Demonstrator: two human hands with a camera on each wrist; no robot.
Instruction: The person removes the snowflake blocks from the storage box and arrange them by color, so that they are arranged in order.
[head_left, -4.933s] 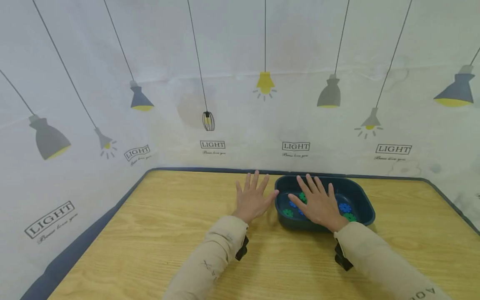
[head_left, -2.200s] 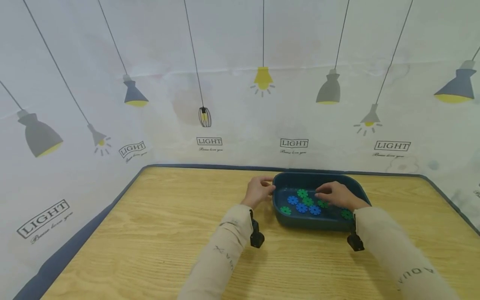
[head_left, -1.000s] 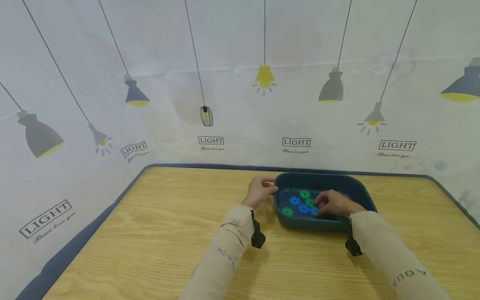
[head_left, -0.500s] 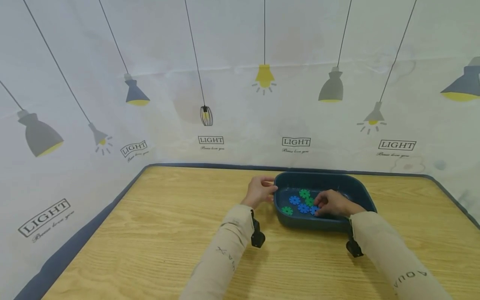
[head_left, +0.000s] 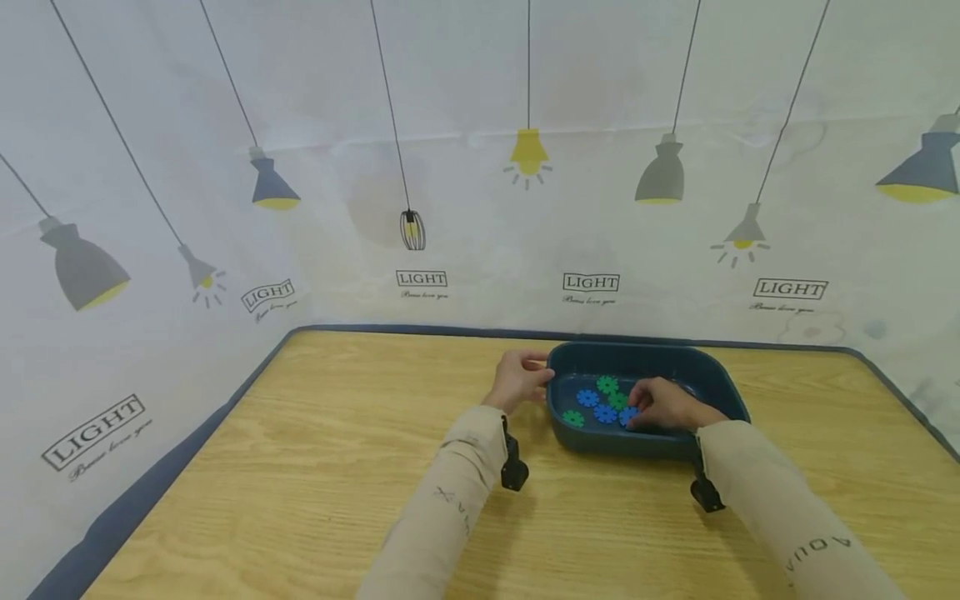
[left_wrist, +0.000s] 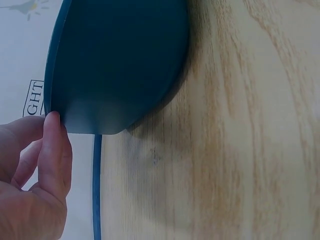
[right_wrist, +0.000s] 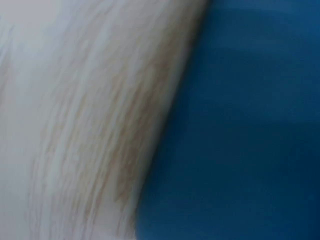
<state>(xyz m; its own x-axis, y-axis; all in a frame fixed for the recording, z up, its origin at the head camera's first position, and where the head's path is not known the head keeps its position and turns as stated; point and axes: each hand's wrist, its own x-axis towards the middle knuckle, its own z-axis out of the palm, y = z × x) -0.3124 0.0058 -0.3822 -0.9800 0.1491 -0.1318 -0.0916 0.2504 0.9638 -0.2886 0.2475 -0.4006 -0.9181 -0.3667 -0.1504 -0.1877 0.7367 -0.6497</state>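
A dark blue plastic basin (head_left: 622,443) stands on the wooden table, with several notched green and blue snowflake discs lying flat on its floor. My left hand (head_left: 517,381) holds the basin's left end by the rim; in the left wrist view the thumb (left_wrist: 54,155) presses against the outside near the top edge. Inside the basin, my right hand (head_left: 667,406) has thumb and fingers curled together at a blue snowflake disc (head_left: 627,416), pinching its right edge. Beside that disc lie a green disc (head_left: 618,401) and another blue disc (head_left: 604,413). The right wrist view shows no fingers.
The wooden table (head_left: 337,467) spreads left of and in front of the basin. Behind it hangs a pale cloth (head_left: 480,225) printed with lamps, close to the basin's far side. Black wrist cameras sit under both sleeves.
From spread and hovering, my left hand has come to the basin's rim. My right hand has reached inside, then shifted left and nearer to the blue disc; lately both hands have barely moved.
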